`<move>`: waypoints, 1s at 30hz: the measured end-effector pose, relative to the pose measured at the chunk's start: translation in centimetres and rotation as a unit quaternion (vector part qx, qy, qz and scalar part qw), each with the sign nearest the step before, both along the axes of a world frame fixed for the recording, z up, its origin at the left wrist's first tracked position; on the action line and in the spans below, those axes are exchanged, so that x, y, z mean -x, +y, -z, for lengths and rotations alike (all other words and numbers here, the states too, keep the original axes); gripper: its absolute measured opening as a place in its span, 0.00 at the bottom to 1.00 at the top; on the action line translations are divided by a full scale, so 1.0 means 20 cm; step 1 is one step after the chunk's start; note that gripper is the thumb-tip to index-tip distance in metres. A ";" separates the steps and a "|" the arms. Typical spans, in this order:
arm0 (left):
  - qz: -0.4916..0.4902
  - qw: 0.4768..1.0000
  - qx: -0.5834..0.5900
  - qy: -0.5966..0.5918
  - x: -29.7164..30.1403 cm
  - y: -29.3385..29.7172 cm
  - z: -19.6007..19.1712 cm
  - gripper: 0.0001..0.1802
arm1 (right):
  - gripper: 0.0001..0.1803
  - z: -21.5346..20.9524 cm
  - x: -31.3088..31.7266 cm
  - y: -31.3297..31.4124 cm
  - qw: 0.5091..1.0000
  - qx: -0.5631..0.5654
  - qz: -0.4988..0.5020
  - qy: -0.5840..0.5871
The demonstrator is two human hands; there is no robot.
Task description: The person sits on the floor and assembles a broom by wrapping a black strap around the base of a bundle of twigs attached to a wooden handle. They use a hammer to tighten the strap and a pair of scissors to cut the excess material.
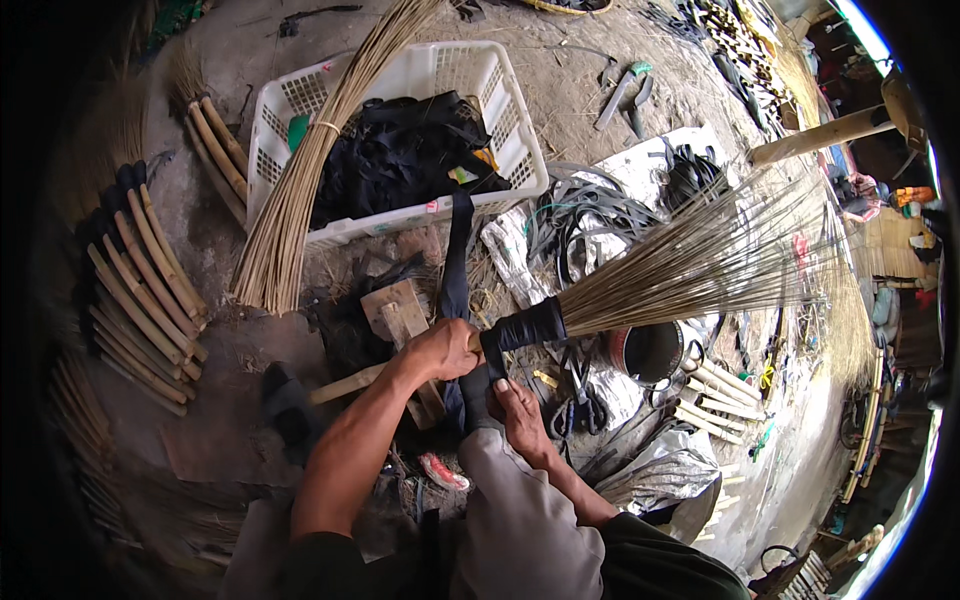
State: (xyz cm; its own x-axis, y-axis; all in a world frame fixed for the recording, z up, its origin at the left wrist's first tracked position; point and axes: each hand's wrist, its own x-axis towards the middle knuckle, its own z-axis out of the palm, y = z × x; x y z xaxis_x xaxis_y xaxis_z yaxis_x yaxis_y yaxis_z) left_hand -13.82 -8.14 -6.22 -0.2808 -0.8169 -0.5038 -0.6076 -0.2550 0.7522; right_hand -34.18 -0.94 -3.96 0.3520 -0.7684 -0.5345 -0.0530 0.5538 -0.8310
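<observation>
A stick broom point(690, 262) with long thin bristles lies across in front of me, its bristles fanned out to the right. Black strip wrapping point(528, 325) covers the neck where bristles meet handle. Around the handle end, just left of the wrapping, my left hand point(442, 350) is closed. Below the wrapping, my right hand point(520, 410) pinches a black strip point(495, 357) that runs up to the broom's neck. Another dark length of strip point(456, 265) stretches from the basket down behind my left hand. Wooden blocks point(398, 312) sit beside my left forearm.
A white plastic basket point(520, 125) of black strips stands ahead, a bundle of thin sticks point(330, 150) leaning over it. Brooms with bamboo handles point(150, 260) lie left. Right are coiled strips point(585, 215), a bucket point(650, 352) and cut bamboo handles point(715, 400). A knife point(615, 98) lies beyond.
</observation>
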 end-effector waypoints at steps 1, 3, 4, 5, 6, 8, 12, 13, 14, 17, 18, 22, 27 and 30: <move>-0.012 0.999 0.032 -0.009 0.01 0.00 -0.02 0.13 | 0.21 0.02 0.00 -0.01 1.000 -0.008 0.005 -0.018; -0.092 0.986 0.118 -0.069 0.05 0.05 -0.05 0.12 | 0.21 0.05 0.02 -0.02 0.999 -0.030 0.020 -0.029; -0.121 0.975 0.134 -0.126 0.08 0.07 -0.06 0.12 | 0.21 0.06 0.03 -0.03 0.998 -0.041 0.015 -0.047; -0.144 0.952 0.211 -0.168 0.11 0.10 -0.07 0.13 | 0.22 0.06 0.04 -0.03 0.998 -0.044 0.013 -0.045; -0.142 0.951 0.184 -0.206 0.12 0.09 -0.07 0.13 | 0.22 0.07 0.05 -0.04 0.998 -0.050 0.011 -0.041; -0.125 0.964 0.130 -0.193 0.11 0.07 -0.06 0.13 | 0.24 0.08 0.06 -0.04 1.000 -0.021 0.012 -0.009; -0.011 1.000 -0.005 -0.011 -0.03 -0.04 -0.05 0.14 | 0.23 0.10 0.05 -0.09 0.998 -0.012 0.037 -0.044; -0.012 1.000 -0.008 0.005 -0.02 -0.03 -0.06 0.14 | 0.22 0.11 0.04 -0.12 0.998 -0.006 0.029 -0.054; -0.052 0.998 -0.026 0.030 -0.03 -0.03 -0.06 0.15 | 0.22 0.13 0.04 -0.13 0.998 -0.004 0.023 -0.060; -0.109 0.979 0.117 -0.127 0.04 0.02 -0.06 0.15 | 0.21 0.19 0.02 -0.19 0.998 0.017 0.000 -0.056; -0.086 0.982 0.077 -0.151 0.05 0.02 -0.05 0.17 | 0.21 0.21 0.02 -0.20 0.998 0.030 -0.001 -0.053; 0.102 0.987 0.112 -0.059 0.00 -0.05 -0.01 0.22 | 0.21 0.27 0.01 -0.25 0.998 0.037 -0.001 -0.059; -0.138 0.972 0.149 -0.120 0.02 -0.01 -0.05 0.18 | 0.21 0.28 -0.01 -0.30 0.994 0.104 -0.027 -0.037; -0.086 0.994 0.036 -0.062 0.00 -0.04 -0.04 0.21 | 0.21 0.25 -0.02 -0.30 0.992 0.115 -0.034 -0.039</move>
State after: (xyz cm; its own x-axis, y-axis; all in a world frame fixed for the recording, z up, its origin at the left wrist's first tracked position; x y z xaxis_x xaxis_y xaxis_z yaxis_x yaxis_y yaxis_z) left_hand -13.92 -8.87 -5.32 -0.0722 -0.8831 -0.4637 -0.6491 -0.3114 0.6941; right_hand -33.83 -6.96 -9.00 0.4405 -0.8399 -0.3169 -0.0141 0.3465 -0.9379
